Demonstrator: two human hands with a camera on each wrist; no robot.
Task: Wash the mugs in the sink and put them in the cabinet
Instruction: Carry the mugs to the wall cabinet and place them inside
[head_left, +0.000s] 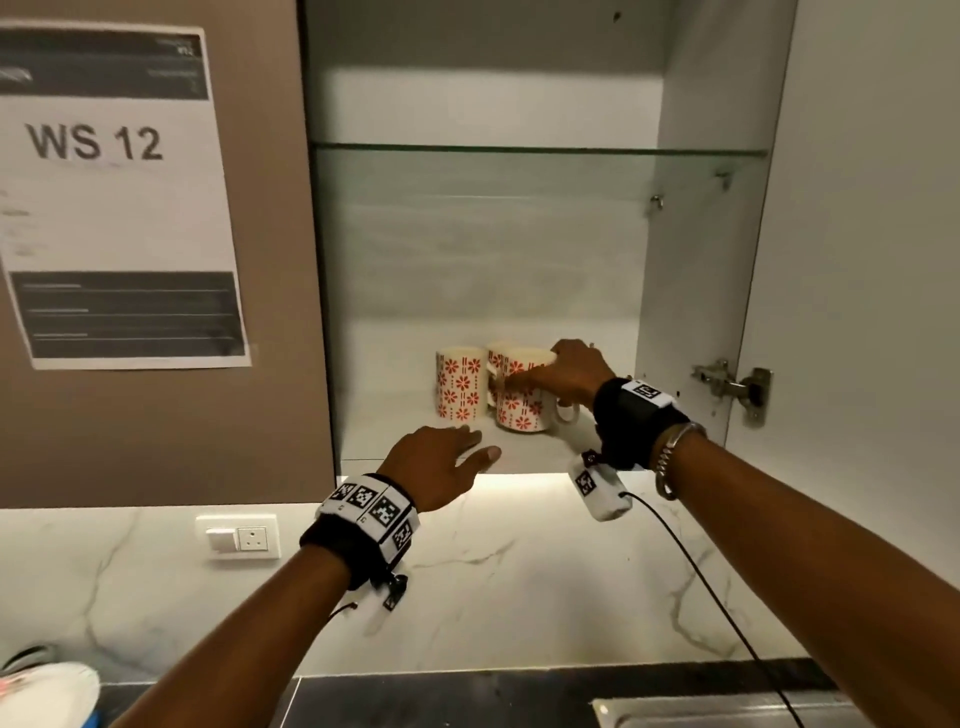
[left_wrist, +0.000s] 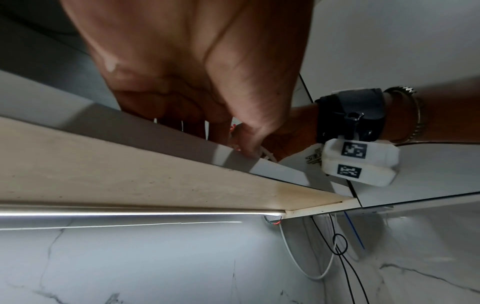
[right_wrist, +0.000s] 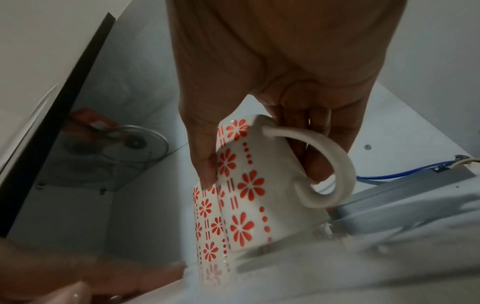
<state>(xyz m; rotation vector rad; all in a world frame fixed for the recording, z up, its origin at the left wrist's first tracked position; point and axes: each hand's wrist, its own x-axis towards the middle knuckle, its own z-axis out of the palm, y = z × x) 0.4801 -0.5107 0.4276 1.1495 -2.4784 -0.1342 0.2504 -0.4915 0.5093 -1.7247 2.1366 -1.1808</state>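
Observation:
Three white mugs with red flowers stand on the lower shelf (head_left: 405, 441) of the open cabinet. My right hand (head_left: 535, 366) grips the front mug (head_left: 519, 410) from above by its rim, thumb on one side, fingers (right_wrist: 317, 164) down by the handle (right_wrist: 335, 164). This mug (right_wrist: 249, 185) has its base at the shelf, close against a second mug (right_wrist: 207, 216). The left mug (head_left: 460, 384) stands free, and the third (head_left: 497, 356) shows behind. My left hand (head_left: 480, 444) is open and holds nothing, fingers at the shelf's front edge (left_wrist: 272, 170).
A glass shelf (head_left: 519, 150) spans the cabinet above. The door hinge (head_left: 732, 387) sits at the right wall. Below are the marble backsplash (head_left: 519, 571), a wall socket (head_left: 239, 535), the dark counter and a sink corner (head_left: 701, 712). A paper sign (head_left: 114, 197) hangs on the closed left door.

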